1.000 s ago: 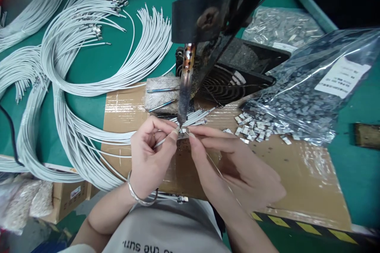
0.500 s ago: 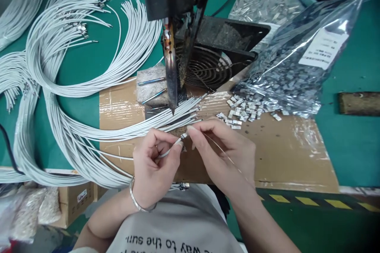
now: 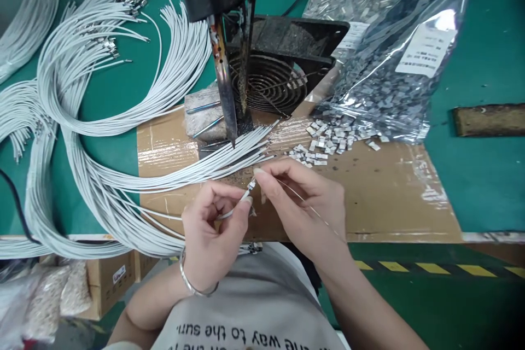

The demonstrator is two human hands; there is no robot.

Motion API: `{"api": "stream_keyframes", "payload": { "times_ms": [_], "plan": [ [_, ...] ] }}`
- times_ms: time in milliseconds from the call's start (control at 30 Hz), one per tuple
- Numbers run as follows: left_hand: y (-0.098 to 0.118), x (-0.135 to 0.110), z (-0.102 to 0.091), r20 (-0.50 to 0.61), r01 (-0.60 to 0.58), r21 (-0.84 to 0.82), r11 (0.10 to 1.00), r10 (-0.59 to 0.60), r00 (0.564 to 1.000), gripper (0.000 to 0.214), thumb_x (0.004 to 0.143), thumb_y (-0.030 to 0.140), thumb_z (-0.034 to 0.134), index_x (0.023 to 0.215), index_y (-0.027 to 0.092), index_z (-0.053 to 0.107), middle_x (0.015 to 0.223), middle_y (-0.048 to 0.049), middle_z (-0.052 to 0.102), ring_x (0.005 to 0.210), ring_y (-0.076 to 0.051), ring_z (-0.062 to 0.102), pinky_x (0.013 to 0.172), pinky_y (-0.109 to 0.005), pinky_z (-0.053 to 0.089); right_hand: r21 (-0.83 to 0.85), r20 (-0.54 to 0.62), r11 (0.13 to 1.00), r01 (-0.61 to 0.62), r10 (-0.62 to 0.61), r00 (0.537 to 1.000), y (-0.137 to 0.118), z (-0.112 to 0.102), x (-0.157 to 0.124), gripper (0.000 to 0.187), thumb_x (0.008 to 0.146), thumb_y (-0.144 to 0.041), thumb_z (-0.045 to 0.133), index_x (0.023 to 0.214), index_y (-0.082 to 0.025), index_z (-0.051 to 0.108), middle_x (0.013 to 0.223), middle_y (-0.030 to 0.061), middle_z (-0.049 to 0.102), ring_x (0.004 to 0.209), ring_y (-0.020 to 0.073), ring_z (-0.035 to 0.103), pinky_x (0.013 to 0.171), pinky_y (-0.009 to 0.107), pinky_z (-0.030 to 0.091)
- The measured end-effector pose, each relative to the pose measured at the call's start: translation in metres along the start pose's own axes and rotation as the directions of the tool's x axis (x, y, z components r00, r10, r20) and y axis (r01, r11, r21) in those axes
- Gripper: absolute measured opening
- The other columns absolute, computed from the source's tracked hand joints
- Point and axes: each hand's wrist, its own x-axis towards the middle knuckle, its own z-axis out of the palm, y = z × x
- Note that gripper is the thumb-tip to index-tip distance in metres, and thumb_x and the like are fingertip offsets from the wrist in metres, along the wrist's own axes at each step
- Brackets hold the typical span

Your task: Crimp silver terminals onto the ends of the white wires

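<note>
My left hand (image 3: 213, 229) pinches the end of a white wire (image 3: 233, 209) between thumb and forefinger. A small metal terminal (image 3: 251, 185) sits at that wire's tip. My right hand (image 3: 303, 205) is closed in a pinch right beside the terminal and has a thin solder wire (image 3: 311, 209) running across its back. Both hands hover over the taped cardboard sheet (image 3: 389, 197), a little below the tip of the mounted soldering iron (image 3: 225, 93).
Bundles of white wires (image 3: 102, 98) curve over the green table at left, some reaching under the iron. A black fan (image 3: 274, 76) stands behind the iron. An open plastic bag (image 3: 389, 87) spills small metal terminals (image 3: 328, 142) onto the cardboard. A cardboard box (image 3: 106, 279) sits lower left.
Both hands have pulled the wire end and terminal back from the iron's tip towards me. The view has shifted, so the iron and bag sit higher and further left.
</note>
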Motion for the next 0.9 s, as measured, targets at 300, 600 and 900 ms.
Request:
{"api": "stream_keyframes", "payload": {
  "times_ms": [300,600,900],
  "plan": [
    [0.001,0.002,0.0,-0.007,-0.006,-0.018,1.0,0.006,1.0,0.011,0.09,0.015,0.074,0.082,0.02,0.068,0.056,0.007,0.051,0.049,-0.007,0.04,0.045,-0.019,0.031,-0.015,-0.014,1.0,-0.023,0.023,1.0,-0.002,0.001,-0.003,0.02,0.096,-0.025,0.07,0.076,-0.023,0.068,0.069,-0.0026,0.066,0.062,0.0123,0.059,0.06,0.026,0.049],
    [0.002,0.007,-0.006,0.041,0.066,-0.163,0.984,-0.06,0.997,0.012,0.095,0.016,0.072,0.084,0.019,0.07,0.062,0.0041,0.06,0.05,-0.007,0.043,0.048,-0.019,0.037,-0.077,-0.057,0.997,0.009,-0.013,0.998,-0.003,0.003,-0.005,0.022,0.097,-0.025,0.071,0.075,-0.024,0.068,0.07,-0.0017,0.068,0.067,0.0144,0.064,0.065,0.029,0.053],
    [-0.004,0.009,-0.012,0.088,0.1,-0.197,0.975,-0.084,0.993,0.014,0.098,0.027,0.074,0.086,0.02,0.073,0.066,0.002,0.063,0.058,-0.01,0.051,0.055,-0.021,0.045,0.063,0.058,0.991,-0.117,0.113,0.992,-0.003,0.0,-0.001,0.029,0.096,-0.035,0.072,0.071,-0.022,0.067,0.058,-0.0038,0.059,0.052,0.0106,0.055,0.05,0.023,0.044]
  ]
}}
